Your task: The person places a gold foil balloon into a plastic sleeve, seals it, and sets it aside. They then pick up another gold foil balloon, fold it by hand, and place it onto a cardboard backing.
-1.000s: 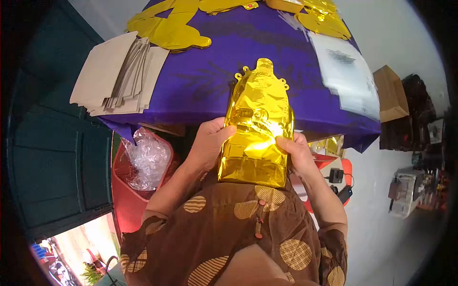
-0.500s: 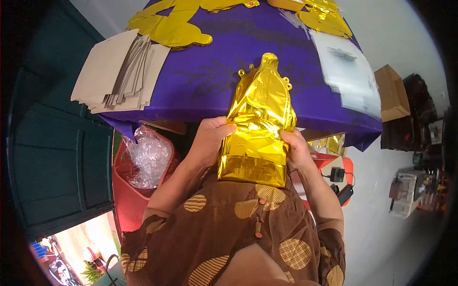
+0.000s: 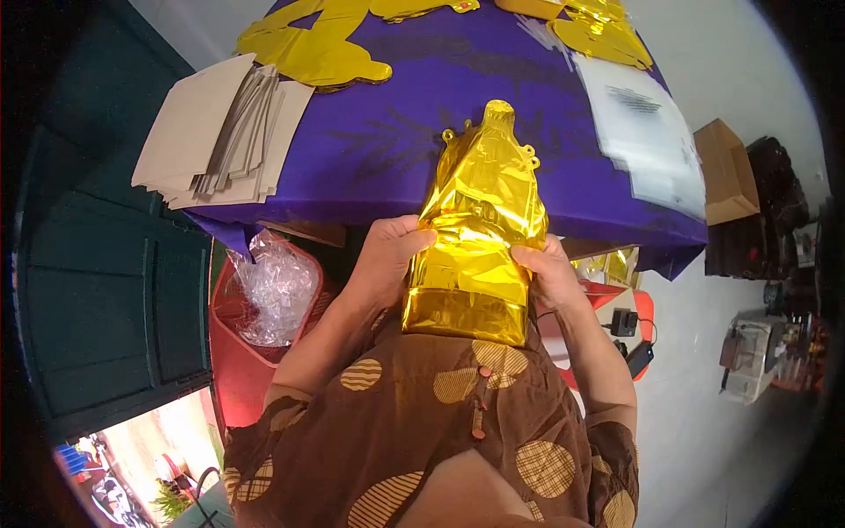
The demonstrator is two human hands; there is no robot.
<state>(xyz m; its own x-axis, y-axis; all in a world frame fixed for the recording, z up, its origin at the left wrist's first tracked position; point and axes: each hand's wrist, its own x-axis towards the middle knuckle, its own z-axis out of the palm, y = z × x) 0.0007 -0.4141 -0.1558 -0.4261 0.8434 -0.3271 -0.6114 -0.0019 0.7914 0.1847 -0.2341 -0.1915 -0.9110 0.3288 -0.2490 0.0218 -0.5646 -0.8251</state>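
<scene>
A flat, folded gold foil balloon (image 3: 482, 189) lies partly over the table's front edge, its lower end reaching my lap. Small loop tabs stick out along its upper sides, and a narrow neck points away from me. My left hand (image 3: 389, 251) pinches its left edge, thumb on top. On the right edge, my right hand (image 3: 550, 271) grips the foil the same way, thumb pressed on the surface. The fingers underneath are hidden by the foil. Creases run across the balloon between my two thumbs.
A purple cloth (image 3: 378, 167) covers the table. White card sleeves (image 3: 207, 132) stand at left, clear plastic bags (image 3: 638, 132) lie at right, and more gold foil balloons (image 3: 308, 57) lie at the back. Below left is a red bin (image 3: 224, 304) holding crumpled clear plastic (image 3: 273, 290).
My right thumb has shifted slightly left on the foil. The balloon and my left hand stay almost where they were.
</scene>
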